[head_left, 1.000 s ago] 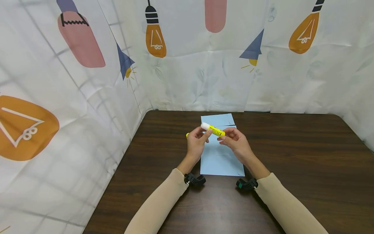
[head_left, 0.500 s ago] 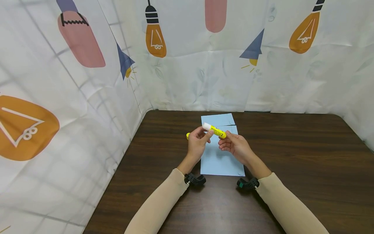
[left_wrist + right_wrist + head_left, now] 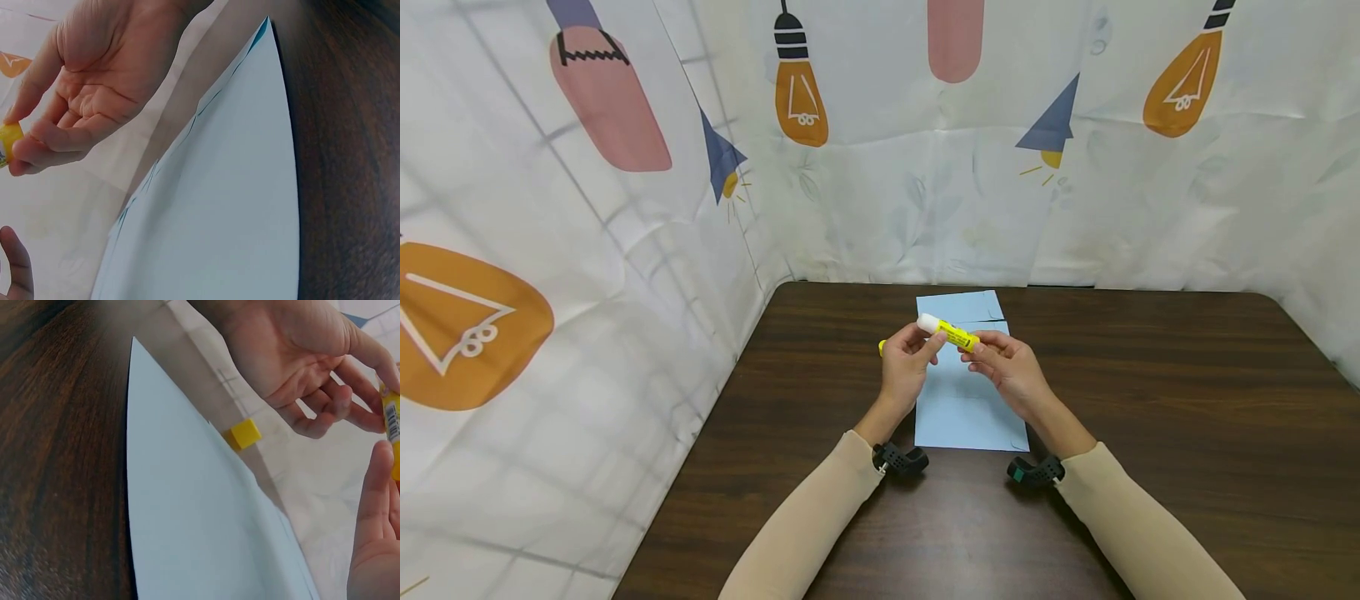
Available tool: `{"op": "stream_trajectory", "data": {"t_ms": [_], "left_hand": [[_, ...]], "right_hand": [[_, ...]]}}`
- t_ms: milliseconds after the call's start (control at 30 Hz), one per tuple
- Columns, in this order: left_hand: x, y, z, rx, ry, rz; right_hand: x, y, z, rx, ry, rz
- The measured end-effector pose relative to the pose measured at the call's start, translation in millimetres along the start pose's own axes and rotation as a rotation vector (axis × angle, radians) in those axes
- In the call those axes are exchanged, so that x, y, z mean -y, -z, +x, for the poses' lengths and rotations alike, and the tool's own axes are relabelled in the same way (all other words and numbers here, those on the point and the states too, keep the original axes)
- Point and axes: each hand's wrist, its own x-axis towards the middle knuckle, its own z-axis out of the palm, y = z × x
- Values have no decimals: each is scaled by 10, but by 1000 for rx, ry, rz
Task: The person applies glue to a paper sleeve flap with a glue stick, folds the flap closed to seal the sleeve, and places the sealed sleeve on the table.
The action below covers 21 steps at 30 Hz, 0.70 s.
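A yellow glue stick [image 3: 957, 336] with a white end is held tilted above the paper, its white end up and to the left. My left hand [image 3: 904, 364] pinches it near the white part between thumb and fingers. My right hand [image 3: 1011, 375] pinches the yellow lower end, as the left wrist view also shows. Under both hands lies folded light blue paper [image 3: 970, 421], with a creased section at its far end. A small yellow cap [image 3: 245, 434] stands on the table beyond the paper, mostly hidden behind the left hand in the head view.
The dark wooden table [image 3: 1172, 417] extends to both sides. A white printed curtain [image 3: 887, 208] hangs along its back and left. Each wrist wears a black strap [image 3: 901, 461].
The right hand's fingers loosen and drop a little, then come back up round the yellow end. The glue stick shifts slightly right and back. The left hand keeps its grip; the paper stays put.
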Motion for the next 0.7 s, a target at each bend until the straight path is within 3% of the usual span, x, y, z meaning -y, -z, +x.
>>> {"op": "stream_trajectory", "data": {"t_ms": [300,600,700], "left_hand": [[2,-7,-8,1,5,2],[-6,-11,-16,2,-2,18],[-18,-13,-18,8,-3,13]], "right_hand": [[-2,-2,-6,-36,71,-82],[0,32,9,74,-128,-12],[8,40,4,87,-159,1]]}}
